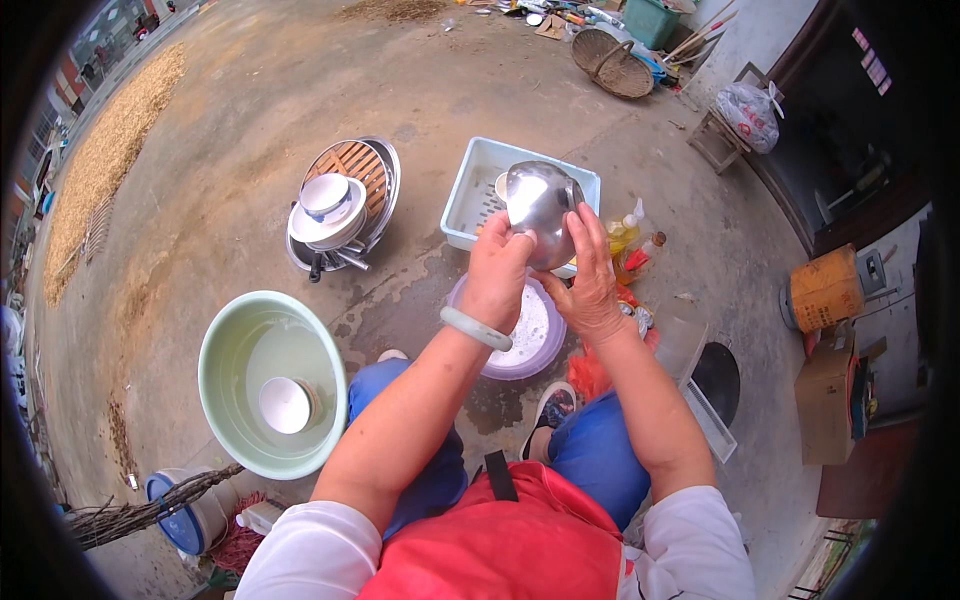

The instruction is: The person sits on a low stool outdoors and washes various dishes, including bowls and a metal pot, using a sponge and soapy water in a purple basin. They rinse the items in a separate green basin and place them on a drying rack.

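Note:
A shiny metal bowl (pixel 538 200), tilted on its side, is held up in both hands in front of me. My left hand (pixel 497 268) grips its near left edge, with a pale bangle (pixel 476 328) on the wrist. My right hand (pixel 590 280) has its fingers on the bowl's right side. Beyond and partly behind the bowl stands a light blue plastic basket (pixel 459 238), with a pale rounded dish partly visible in it. Below my hands is a lilac basin (pixel 517 374) with white suds. To the left, a white bowl (pixel 285 405) sits in a pale green basin (pixel 212 385) of water.
Stacked white bowls (pixel 328 197) rest on metal pans with a slatted wooden rack ahead-left. Bottles (pixel 637 255) and red plastic bags (pixel 590 370) lie right of the basin. A bucket (pixel 190 515) and a twig bundle (pixel 150 510) stand at lower left, an orange cylinder (pixel 828 292) at right.

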`<act>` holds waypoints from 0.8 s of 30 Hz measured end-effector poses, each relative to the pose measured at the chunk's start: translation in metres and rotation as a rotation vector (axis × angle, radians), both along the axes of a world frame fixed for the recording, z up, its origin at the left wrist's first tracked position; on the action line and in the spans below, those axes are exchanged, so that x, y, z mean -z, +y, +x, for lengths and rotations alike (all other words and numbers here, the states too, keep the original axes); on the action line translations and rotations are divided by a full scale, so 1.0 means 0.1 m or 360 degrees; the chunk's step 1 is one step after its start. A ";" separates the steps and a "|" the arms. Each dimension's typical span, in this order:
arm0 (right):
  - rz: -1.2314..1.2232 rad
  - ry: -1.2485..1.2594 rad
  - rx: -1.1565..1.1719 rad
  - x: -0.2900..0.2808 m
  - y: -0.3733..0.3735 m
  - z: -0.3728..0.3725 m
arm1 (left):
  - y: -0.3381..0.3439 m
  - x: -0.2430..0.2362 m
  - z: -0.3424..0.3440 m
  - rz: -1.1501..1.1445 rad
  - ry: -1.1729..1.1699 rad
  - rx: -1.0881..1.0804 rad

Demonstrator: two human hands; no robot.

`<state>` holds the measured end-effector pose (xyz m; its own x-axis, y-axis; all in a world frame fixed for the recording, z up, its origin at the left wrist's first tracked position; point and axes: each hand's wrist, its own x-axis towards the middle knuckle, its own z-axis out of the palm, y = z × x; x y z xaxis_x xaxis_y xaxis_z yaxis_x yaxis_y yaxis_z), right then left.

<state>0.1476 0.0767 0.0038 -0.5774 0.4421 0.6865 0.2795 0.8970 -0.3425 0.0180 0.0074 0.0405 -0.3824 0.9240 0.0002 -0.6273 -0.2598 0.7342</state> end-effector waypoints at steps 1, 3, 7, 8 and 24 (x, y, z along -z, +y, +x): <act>-0.0003 0.0009 0.0006 0.00 0.01 -0.01 | 0.00 -0.01 -0.01 0.0023 -0.0006 0.0015; 0.0011 0.0009 0.0016 0.01 0.01 -0.02 | 0.01 -0.01 -0.02 0.0023 -0.0020 0.0022; 0.0057 -0.0026 0.0035 -0.03 -0.03 -0.06 | 0.03 0.02 -0.07 -0.0135 -0.0016 -0.0015; 0.0061 -0.0037 0.0039 -0.04 -0.04 -0.07 | 0.03 0.03 -0.08 -0.0194 -0.0007 -0.0025; -0.0003 -0.0031 0.0060 -0.04 -0.06 -0.10 | 0.06 0.07 -0.07 -0.0091 -0.0080 -0.0023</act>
<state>0.1379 0.0708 0.0082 -0.5736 0.4649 0.6744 0.3195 0.8851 -0.3384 0.0114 0.0134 0.0338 -0.3941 0.9162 -0.0719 -0.6601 -0.2278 0.7158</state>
